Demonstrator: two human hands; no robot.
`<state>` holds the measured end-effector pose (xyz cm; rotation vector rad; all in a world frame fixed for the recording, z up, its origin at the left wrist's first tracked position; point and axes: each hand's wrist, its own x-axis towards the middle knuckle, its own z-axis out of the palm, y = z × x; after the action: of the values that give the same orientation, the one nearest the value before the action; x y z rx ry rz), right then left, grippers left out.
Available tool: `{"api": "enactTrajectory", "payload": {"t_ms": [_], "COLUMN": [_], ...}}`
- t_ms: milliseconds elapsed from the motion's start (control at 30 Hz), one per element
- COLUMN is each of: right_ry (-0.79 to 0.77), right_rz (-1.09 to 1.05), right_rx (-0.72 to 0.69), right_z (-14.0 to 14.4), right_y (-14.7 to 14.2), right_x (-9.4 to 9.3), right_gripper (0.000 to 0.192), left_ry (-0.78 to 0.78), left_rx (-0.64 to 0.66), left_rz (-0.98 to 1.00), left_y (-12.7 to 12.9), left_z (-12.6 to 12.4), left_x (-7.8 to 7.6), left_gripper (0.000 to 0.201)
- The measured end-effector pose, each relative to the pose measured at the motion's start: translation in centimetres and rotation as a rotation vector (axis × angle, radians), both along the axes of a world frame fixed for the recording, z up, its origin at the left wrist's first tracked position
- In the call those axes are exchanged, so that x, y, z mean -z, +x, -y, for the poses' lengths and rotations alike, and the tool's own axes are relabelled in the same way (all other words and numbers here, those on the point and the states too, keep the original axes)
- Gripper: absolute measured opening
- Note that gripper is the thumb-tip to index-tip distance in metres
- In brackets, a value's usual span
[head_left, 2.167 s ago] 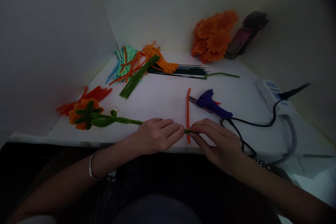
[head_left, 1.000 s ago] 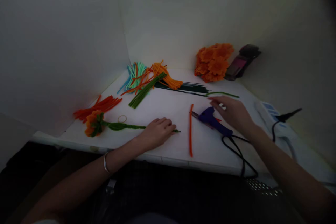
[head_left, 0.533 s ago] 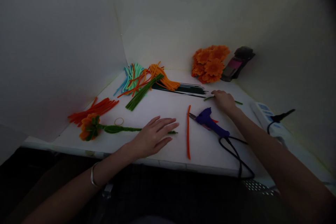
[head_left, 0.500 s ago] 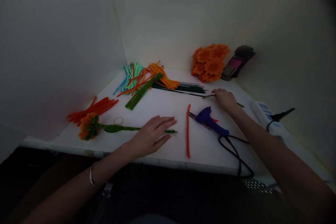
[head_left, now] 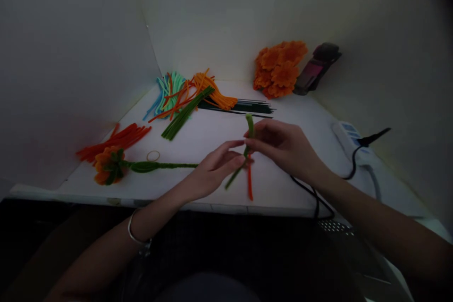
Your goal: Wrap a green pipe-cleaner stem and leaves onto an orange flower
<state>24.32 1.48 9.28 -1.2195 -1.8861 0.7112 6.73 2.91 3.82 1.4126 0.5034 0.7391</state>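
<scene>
My right hand (head_left: pixel 283 146) pinches a loose green pipe cleaner (head_left: pixel 248 127) and holds it above the white table (head_left: pixel 212 137). The fingertips of my left hand (head_left: pixel 215 170) touch the same pipe cleaner lower down, where it slants toward the table edge. A made flower (head_left: pixel 106 167) with an orange head and a green wrapped stem (head_left: pixel 166 166) lies flat to the left, its stem end close to my left hand. A single orange pipe cleaner (head_left: pixel 249 184) lies under my hands.
Bundles of teal, orange and green pipe cleaners (head_left: pixel 184 96) and dark wires (head_left: pixel 244 106) lie at the back. Red-orange pipe cleaners (head_left: pixel 113 139) lie at left, orange flower heads (head_left: pixel 278 68) and a dark device (head_left: pixel 316 68) at back right. A power strip (head_left: pixel 348 137) with a black cable is at right.
My right hand picked the green pipe cleaner up from the back of the table and brought it to the middle. My left hand lifted off the flower stem and met it.
</scene>
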Motion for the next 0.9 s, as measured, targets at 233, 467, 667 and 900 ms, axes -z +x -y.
{"api": "enactTrajectory", "payload": {"t_ms": [233,467,667,900], "right_ry": [0.034,-0.125,-0.165,-0.199], "right_rz": [0.606,1.155,1.292,1.288], "right_rx": [0.281,0.493,0.500,0.447], "right_z": [2.7,2.9,1.5,1.3], "right_y": [3.8,5.1,4.1,4.0], "right_x": [3.9,7.4,7.4,7.3], "right_gripper": [0.028,0.030,0.026,0.028], "left_ry": [-0.400,-0.522,-0.584,-0.588], "left_rx": [0.011,-0.152,-0.158,-0.105], "left_rz": [-0.103,-0.010,-0.082,-0.127], "left_y": [-2.1,-4.0,-4.6,-4.7], "left_z": [2.5,2.9,3.4,3.7], "left_x": [1.0,1.6,2.3,2.9], "left_gripper": [0.019,0.016,0.018,0.020]}}
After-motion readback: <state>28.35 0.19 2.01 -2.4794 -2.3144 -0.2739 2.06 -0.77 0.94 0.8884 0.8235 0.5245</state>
